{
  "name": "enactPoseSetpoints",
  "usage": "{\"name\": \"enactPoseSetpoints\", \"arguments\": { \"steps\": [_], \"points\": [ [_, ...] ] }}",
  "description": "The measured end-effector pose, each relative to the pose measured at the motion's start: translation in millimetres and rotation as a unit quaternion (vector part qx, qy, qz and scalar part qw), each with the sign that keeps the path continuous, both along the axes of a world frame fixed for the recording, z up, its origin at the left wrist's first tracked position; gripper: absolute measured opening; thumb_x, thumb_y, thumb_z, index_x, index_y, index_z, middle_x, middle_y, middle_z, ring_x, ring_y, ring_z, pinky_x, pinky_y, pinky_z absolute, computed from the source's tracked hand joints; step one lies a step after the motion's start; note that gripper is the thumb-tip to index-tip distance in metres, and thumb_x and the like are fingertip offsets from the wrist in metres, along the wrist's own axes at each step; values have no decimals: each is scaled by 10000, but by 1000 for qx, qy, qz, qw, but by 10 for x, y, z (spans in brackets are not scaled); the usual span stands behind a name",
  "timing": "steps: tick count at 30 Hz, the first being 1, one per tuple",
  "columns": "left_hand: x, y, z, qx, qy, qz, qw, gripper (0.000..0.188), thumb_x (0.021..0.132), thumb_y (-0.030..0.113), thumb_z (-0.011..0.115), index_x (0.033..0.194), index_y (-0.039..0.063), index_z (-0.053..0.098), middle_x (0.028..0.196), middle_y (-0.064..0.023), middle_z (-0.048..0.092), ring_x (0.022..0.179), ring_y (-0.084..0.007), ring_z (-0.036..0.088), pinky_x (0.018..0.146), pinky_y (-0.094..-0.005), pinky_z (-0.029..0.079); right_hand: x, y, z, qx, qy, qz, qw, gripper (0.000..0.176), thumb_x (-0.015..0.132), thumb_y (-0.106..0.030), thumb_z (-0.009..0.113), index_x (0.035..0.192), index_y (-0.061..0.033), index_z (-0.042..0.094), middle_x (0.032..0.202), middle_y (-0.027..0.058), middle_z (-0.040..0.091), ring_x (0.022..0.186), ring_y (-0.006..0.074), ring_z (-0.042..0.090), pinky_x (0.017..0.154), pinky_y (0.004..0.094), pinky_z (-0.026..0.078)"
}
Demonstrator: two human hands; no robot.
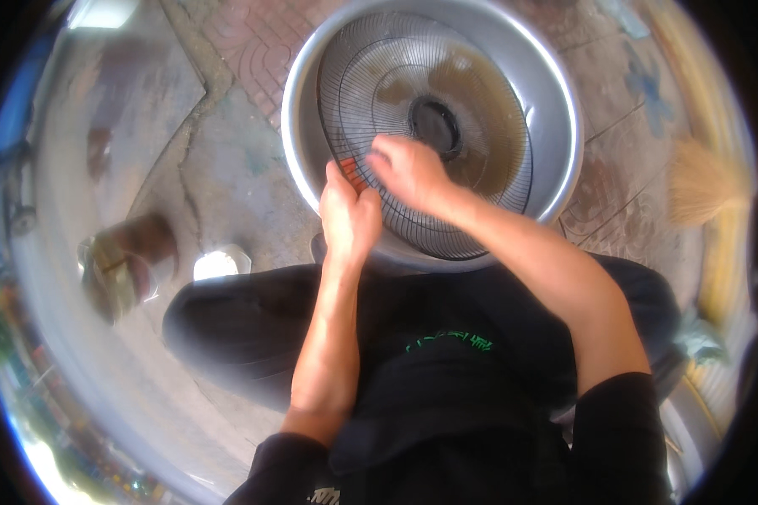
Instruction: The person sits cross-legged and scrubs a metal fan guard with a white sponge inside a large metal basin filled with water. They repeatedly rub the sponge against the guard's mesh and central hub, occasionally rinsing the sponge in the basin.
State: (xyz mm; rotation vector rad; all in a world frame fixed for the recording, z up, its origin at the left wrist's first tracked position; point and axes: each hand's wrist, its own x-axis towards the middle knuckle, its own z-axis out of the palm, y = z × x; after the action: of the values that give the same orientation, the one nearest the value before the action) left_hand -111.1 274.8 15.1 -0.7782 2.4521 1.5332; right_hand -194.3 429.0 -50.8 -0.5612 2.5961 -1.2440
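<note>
A round wire fan grille (360, 95) with a dark central ring (434, 128) leans tilted inside a wide metal basin (562, 82). Cloudy brownish water shows through its wires. My left hand (352, 218) grips the grille's near left rim, with the fingertips seen behind the wires. Over the wires, just left of the central ring, is my right hand (410, 173), its fingers curled and blurred. Whether anything is pinched in those right fingers cannot be made out.
Left of my crossed legs stand a blurred brown container (129, 262) and a small bright cup-like object (222, 262). A straw broom head (701, 183) lies at right, with a pale crumpled item (698, 341) below it. The floor (240, 158) is cracked.
</note>
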Motion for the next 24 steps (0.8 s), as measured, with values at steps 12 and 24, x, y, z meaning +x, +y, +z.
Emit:
{"name": "enactPoseSetpoints", "arguments": {
  "steps": [12, 24],
  "points": [
    [-27, 46, -38, -35, 34, -10, 999, 392, 845, -2, 591, 1211, -143, 585, 948, -294, 725, 930, -445, 735, 909, -489, 572, -29, 67, 33, -19, 32, 0, 999, 260, 1056, -335, 621, 1035, -77, 644, 963, 192, 692, 928, 456, 691, 758, 551, 541],
    [-108, -464, 539, -189, 116, 39, 974, 430, 884, 8, 557, 1291, 0, 697, 874, -168, 721, 811, -304, 712, 801, -452, 567, -732, 2164, -871, 296, 8, -179, 938, 390, 1056, -374, 675, 1304, -76, 631, 1294, 236, 645, 1201, 443, 631, 967, 528, 542]
  ]
}}
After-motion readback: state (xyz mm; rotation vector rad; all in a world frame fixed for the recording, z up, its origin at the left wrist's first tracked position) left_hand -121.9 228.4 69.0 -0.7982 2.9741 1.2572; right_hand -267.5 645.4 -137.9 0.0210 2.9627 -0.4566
